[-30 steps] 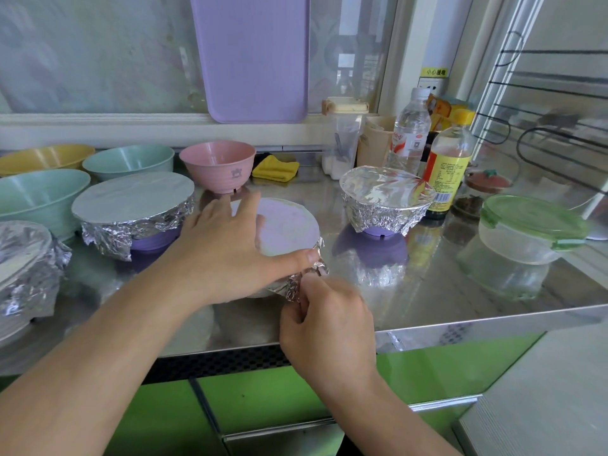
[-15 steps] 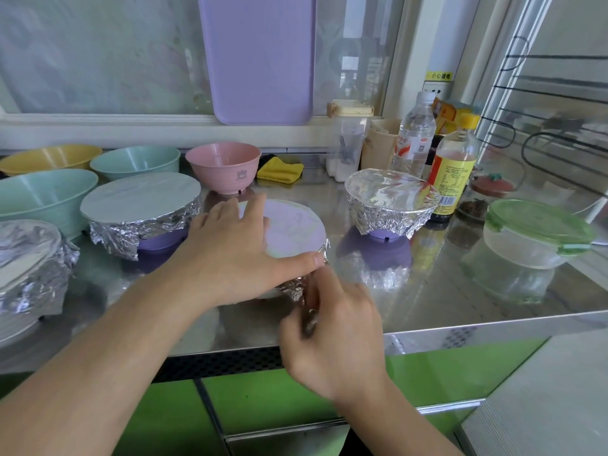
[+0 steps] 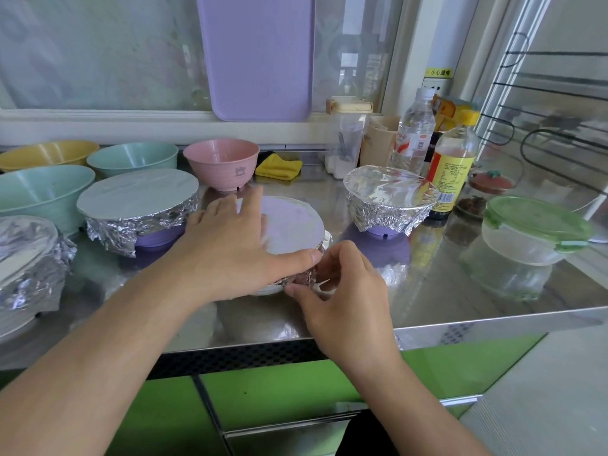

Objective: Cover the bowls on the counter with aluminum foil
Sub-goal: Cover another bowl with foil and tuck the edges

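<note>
We are steadying the centre bowl (image 3: pixel 289 225), near the steel counter's (image 3: pixel 460 291) front edge. Left hand (image 3: pixel 230 245) is lying flat on its foil top, fingers straight, thumb along the rim, likely keeping the sheet from shifting. Right hand (image 3: pixel 345 284) is pinching the foil skirt (image 3: pixel 304 278) under the rim, crimping it. Left of this bowl, a foil-wrapped purple bowl (image 3: pixel 138 209) is crowding close; behind, a pink bowl (image 3: pixel 222 164) is sitting uncovered; right, another wrapped bowl (image 3: pixel 388 199).

Place: you are standing in a home kitchen.
Worktop (image 3: pixel 427 304): stainless steel, green cabinet fronts (image 3: pixel 279 393) below it.
On the worktop: plastic bowls (image 3: pixel 222 164), sauce bottle (image 3: pixel 452 169), lidded food container (image 3: pixel 533 230).
Behind the worktop: window, purple cutting board (image 3: pixel 256 54), wire rack (image 3: pixel 559 103).
</note>
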Available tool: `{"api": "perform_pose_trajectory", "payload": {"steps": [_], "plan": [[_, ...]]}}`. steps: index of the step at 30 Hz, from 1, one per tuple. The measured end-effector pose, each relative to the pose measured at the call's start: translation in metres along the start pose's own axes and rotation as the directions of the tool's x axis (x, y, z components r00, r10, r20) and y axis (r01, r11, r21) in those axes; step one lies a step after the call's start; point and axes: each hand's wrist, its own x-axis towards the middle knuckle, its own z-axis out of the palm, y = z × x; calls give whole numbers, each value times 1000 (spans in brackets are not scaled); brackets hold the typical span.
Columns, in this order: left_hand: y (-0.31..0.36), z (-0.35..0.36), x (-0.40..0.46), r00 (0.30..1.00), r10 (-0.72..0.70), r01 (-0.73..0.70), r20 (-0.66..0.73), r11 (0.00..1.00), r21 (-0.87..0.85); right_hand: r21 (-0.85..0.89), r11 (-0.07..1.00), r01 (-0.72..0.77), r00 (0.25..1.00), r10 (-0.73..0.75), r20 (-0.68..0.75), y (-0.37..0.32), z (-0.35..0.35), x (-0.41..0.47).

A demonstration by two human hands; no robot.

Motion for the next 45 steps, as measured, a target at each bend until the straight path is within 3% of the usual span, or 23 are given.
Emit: {"api": "perform_pose_trajectory", "payload": {"steps": [6, 15, 22, 25, 30, 33, 36, 39, 45], "plan": [[-3, 0, 0, 1000, -6, 6, 12, 1000, 8, -18, 1000, -10, 1000, 10, -6, 0, 3, -4], [-2, 1, 1, 1000, 0, 0, -1, 1000, 14, -403, 902, 152, 974, -206, -93, -7, 8, -6], [-2, 1, 1, 1000, 4, -4, -7, 1000, -1, -521, 833, 185, 968, -246, -48, -14, 15, -9], [-2, 2, 2, 1000, 1, -1, -4, 1000, -9, -473, 846, 247, 958, -286, -11, -13, 16, -11], [-7, -2, 3, 1000, -13, 14, 11, 997, -75, -259, 882, 393, 912, -338, 233, -2, 3, -8], [-5, -2, 1, 1000, 9, -9, 0, 999, -31, -108, 931, 349, 894, -296, 335, 5, -15, 6], [-4, -4, 0, 1000, 13, -13, 10, 999, -33, 6, 985, 170, 939, -164, 304, 7, -36, 19], [-5, -5, -1, 999, 23, -22, 26, 998, -53, 32, 995, 96, 960, -101, 262, 5, -40, 30], [-5, -6, -3, 999, 32, -30, 28, 998, -63, -154, 984, 90, 977, -58, 205, 4, -12, 28]]}}
